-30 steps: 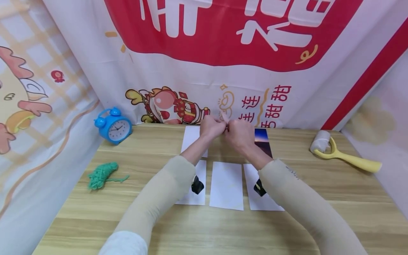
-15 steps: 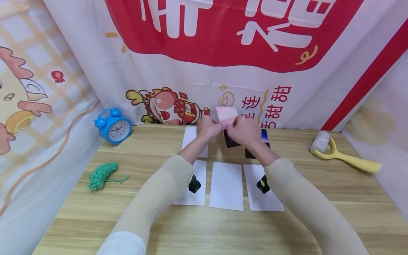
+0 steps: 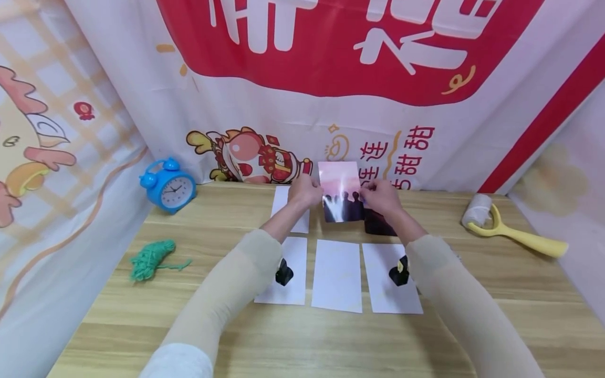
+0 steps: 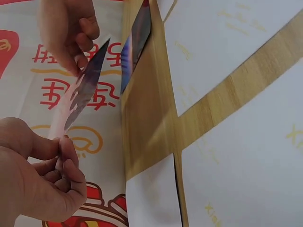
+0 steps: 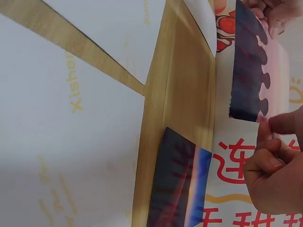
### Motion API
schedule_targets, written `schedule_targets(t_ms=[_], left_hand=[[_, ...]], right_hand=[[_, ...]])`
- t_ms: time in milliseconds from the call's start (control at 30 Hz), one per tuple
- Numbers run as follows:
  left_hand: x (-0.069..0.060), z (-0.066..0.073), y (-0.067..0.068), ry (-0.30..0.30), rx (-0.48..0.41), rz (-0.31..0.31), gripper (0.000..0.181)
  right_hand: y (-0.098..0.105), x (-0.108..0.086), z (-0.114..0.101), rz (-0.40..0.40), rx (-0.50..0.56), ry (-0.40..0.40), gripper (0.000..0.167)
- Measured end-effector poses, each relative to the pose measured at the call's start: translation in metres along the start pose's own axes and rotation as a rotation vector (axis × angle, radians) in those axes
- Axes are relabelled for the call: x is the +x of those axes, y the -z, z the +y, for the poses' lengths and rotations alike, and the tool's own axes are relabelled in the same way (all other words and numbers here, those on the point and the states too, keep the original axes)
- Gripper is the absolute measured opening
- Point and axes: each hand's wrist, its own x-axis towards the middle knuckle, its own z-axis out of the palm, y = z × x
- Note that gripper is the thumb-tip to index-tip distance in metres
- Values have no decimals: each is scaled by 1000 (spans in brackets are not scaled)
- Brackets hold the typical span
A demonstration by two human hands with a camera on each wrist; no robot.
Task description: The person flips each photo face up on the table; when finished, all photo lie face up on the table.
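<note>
A glossy photo [image 3: 344, 197] is held up off the table before the hanging cloth, a pale pink sky filling its top and a dark band its foot, with black silhouettes along the line between and a white glare across the middle. The left hand [image 3: 305, 190] pinches one side edge and the right hand [image 3: 381, 197] the other, thumbs and fingers closed narrowly on it.

Half a second earlier the hands stood closer together and covered much of the print; now they have spread to its sides and its face shows almost whole.

Behind hangs the white cloth [image 3: 264, 102] with its red panel and lettering; below spreads the wooden table [image 3: 118, 320]. Three white sheets lie in a front row, the left [image 3: 295, 289], middle [image 3: 336, 275] and right [image 3: 383, 262] ones, the left partly under the left forearm. In the back row, a fourth sheet [image 3: 280, 199] lies left of the held print and a dark photo [image 3: 378, 224] right of it, the right hand and forearm hiding part of the latter. Farther out are a yellow-handled roller [image 3: 515, 233] at right and, at left, a blue clock [image 3: 174, 190] and green yarn [image 3: 152, 260].
</note>
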Motion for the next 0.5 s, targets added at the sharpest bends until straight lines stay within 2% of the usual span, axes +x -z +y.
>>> schedule_targets(t_ms=[100, 167, 200, 333, 400, 433, 500], left_hand=[[3, -4, -2, 30, 19, -10, 44], [5, -7, -5, 43, 31, -13, 42], [16, -17, -13, 27, 19, -4, 41], [19, -25, -21, 49, 5, -4, 37], [44, -42, -35, 54, 11, -19, 31], [46, -42, -36, 76, 31, -38, 28], [66, -55, -46, 69, 54, -58, 21]], right_hand=[[-1, 3, 4, -22, 58, -25, 23], [-2, 4, 7, -50, 57, -57, 25], [-3, 5, 9, -66, 45, -73, 25], [-6, 5, 15, -120, 24, -119, 22], [-8, 4, 16, -131, 23, -125, 22], [-10, 4, 16, -129, 21, -128, 22], [-12, 4, 17, -116, -7, -144, 29]])
